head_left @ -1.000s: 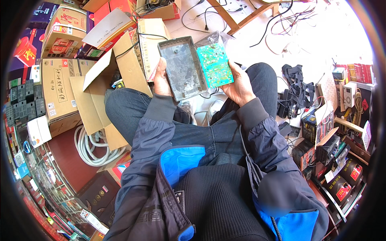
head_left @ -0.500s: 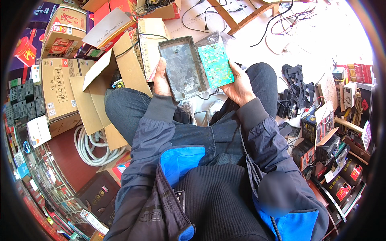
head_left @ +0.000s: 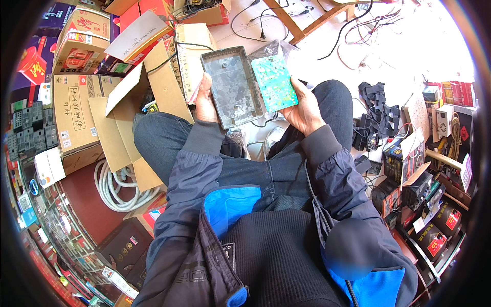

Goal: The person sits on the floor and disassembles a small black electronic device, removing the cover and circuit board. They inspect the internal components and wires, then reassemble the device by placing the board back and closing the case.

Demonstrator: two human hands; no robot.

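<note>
My left hand point(head_left: 205, 102) grips the left edge of an open dark plastic case point(head_left: 236, 89), its thumb along the side wall. The case's hollow inside faces up, scuffed and greyish. Just to its right, a green circuit board point(head_left: 275, 83) is held at its lower right edge by my right hand point(head_left: 305, 108). The board's soldered face is toward me, and its left edge lies close along the case's right wall. My fingers beneath both pieces are hidden. A thin black cable point(head_left: 266, 122) shows below the board.
Open cardboard boxes point(head_left: 120, 120) crowd the left, beside a coiled pale hose point(head_left: 120, 192). Clear plastic wrap point(head_left: 271, 49) lies beyond the board. Loose cables and a wooden stool frame point(head_left: 317, 23) are on the far floor. Black straps point(head_left: 378, 105) and electrical parts fill the right side.
The board has tilted slightly in my right hand, so its surface catches the light differently. The case and my left hand look unmoved.
</note>
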